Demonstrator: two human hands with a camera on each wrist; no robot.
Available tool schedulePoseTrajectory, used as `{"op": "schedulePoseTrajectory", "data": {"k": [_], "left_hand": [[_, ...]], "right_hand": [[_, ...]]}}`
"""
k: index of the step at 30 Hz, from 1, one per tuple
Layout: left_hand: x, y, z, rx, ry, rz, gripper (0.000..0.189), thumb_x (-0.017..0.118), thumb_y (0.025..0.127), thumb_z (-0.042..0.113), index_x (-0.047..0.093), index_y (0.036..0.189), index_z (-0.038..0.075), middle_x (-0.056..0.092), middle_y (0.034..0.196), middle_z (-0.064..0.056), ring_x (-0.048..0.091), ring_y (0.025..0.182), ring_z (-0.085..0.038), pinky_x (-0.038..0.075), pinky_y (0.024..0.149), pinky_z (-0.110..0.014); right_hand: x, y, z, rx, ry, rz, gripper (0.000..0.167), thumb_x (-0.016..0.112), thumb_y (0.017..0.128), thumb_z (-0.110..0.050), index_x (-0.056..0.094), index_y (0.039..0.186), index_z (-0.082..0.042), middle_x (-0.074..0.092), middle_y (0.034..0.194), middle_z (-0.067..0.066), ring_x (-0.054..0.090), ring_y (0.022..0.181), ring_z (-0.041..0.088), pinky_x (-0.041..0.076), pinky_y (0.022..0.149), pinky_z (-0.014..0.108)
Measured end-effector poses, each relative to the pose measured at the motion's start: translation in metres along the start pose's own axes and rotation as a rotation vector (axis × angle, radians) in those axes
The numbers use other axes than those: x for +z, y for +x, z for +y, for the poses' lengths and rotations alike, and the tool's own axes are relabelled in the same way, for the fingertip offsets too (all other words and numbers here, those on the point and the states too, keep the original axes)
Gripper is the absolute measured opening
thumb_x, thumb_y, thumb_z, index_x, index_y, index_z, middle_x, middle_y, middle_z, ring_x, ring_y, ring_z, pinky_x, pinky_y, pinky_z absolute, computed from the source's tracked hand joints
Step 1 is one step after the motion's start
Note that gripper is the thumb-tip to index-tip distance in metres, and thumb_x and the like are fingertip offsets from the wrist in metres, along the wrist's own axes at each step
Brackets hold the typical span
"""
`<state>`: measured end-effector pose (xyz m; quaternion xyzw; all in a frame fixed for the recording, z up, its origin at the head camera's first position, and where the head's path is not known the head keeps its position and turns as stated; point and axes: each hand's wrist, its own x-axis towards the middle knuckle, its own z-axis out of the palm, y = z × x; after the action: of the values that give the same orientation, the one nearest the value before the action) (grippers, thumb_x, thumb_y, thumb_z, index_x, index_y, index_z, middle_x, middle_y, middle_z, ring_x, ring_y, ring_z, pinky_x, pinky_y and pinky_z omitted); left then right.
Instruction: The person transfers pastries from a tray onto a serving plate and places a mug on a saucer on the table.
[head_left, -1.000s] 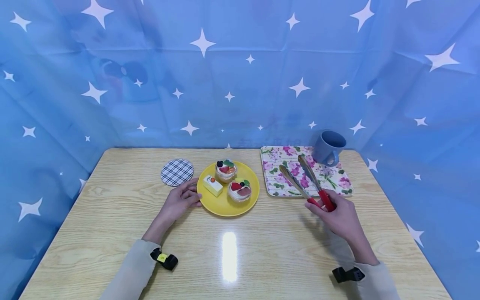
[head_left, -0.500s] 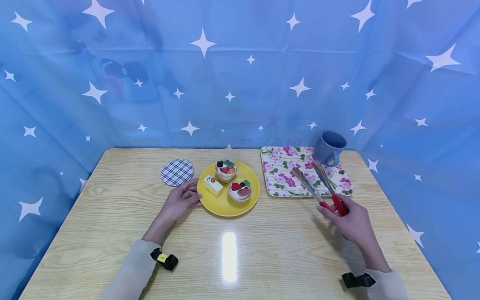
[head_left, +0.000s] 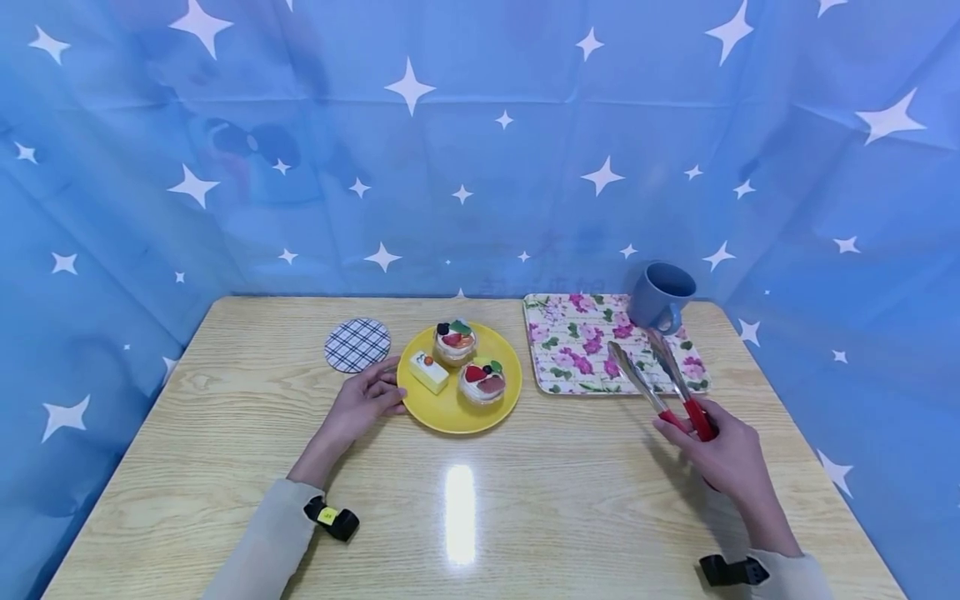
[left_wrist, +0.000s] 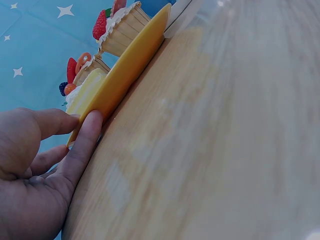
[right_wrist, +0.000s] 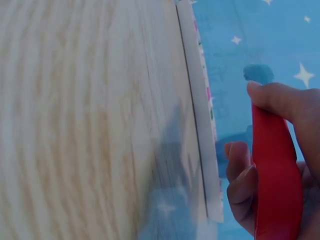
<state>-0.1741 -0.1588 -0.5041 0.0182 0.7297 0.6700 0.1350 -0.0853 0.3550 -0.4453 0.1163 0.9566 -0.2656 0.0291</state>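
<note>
My left hand (head_left: pixel 365 403) pinches the left rim of a yellow plate (head_left: pixel 450 419), thumb and fingers on either side of its edge in the left wrist view. On the plate lie a small slice of cake (head_left: pixel 428 372) and two fruit-topped dessert cups, one cup (head_left: pixel 454 342) behind the other cup (head_left: pixel 482 383). My right hand (head_left: pixel 723 454) grips a pair of tongs (head_left: pixel 678 379) by the red handles (right_wrist: pixel 276 175), with the metal arms spread apart and nothing between them. The tong tips are over a floral tray (head_left: pixel 570 358), near a blue mug (head_left: pixel 660 296).
The mug stands at the tray's back right corner. A round checked coaster (head_left: pixel 357 345) lies left of the plate. Blue star-patterned cloth (head_left: pixel 465 150) hangs behind and beside the wooden table (head_left: pixel 360 517).
My right hand has moved to the right and toward me with the tongs, whose tips have shifted right across the tray toward the mug. My left hand and the plate stay in place.
</note>
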Motion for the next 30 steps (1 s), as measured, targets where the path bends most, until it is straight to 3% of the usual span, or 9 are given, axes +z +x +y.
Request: {"op": "schedulePoseTrajectory", "data": {"k": [8,22,30], "left_hand": [[-0.001,0.001,-0.001,0.01,0.002,-0.005,0.061,0.064,0.099,0.003,0.043,0.156,0.014,0.057,0.128,-0.02,0.066,0.096,-0.011,0.067,0.084,-0.03],[-0.001,0.0,-0.001,0.008,0.002,-0.01,0.061,0.064,0.1,0.004,0.042,0.156,0.013,0.056,0.13,-0.022,0.066,0.096,-0.01,0.066,0.085,-0.029],[0.0,-0.001,0.0,0.007,0.007,-0.006,0.062,0.064,0.1,0.003,0.042,0.156,0.014,0.056,0.128,-0.02,0.066,0.095,-0.009,0.066,0.084,-0.029]], "right_hand": [[-0.004,0.0,0.007,0.022,-0.017,0.002,0.097,0.065,0.091,-0.066,0.042,0.149,0.008,0.059,0.125,0.034,0.06,0.102,0.04,0.051,0.061,0.026],[-0.007,-0.001,0.019,0.103,-0.04,-0.032,0.103,0.062,0.091,-0.07,0.037,0.15,0.011,0.054,0.132,0.038,0.058,0.107,0.043,0.051,0.063,0.025],[-0.006,-0.002,0.025,0.161,-0.045,-0.028,0.109,0.063,0.087,-0.074,0.039,0.148,0.013,0.054,0.131,0.038,0.057,0.107,0.045,0.059,0.066,0.035]]}}
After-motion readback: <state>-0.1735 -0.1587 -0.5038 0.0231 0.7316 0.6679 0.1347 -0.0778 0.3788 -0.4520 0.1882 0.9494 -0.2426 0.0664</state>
